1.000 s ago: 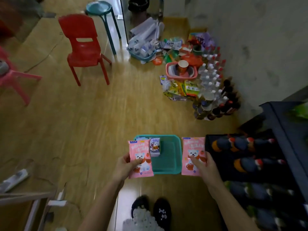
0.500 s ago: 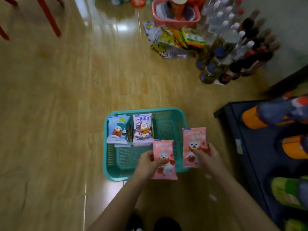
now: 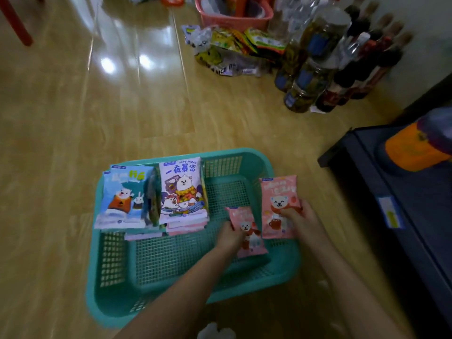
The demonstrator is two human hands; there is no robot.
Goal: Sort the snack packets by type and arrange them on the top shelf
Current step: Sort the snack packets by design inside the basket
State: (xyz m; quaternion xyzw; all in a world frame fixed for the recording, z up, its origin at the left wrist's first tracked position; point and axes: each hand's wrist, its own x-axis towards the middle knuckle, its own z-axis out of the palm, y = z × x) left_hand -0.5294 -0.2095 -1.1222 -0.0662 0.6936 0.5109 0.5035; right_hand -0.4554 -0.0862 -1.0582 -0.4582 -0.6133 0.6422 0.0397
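Your left hand (image 3: 231, 237) fingers grip one pink packet (image 3: 249, 234) over the teal basket (image 3: 244, 167), while your right hand (image 3: 302, 222) fingers pinch another pink packet (image 3: 277, 192) beside it.

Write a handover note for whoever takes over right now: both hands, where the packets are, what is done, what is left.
Left hand grips a pink packet low over the teal basket.
Right hand grips a second pink packet at the basket's right rim.
Blue packets and lilac packets stand stacked at the basket's far left.
Done: blue and lilac appear grouped by type.
Left: move every group to the top shelf; none shows on the dark shelf unit.
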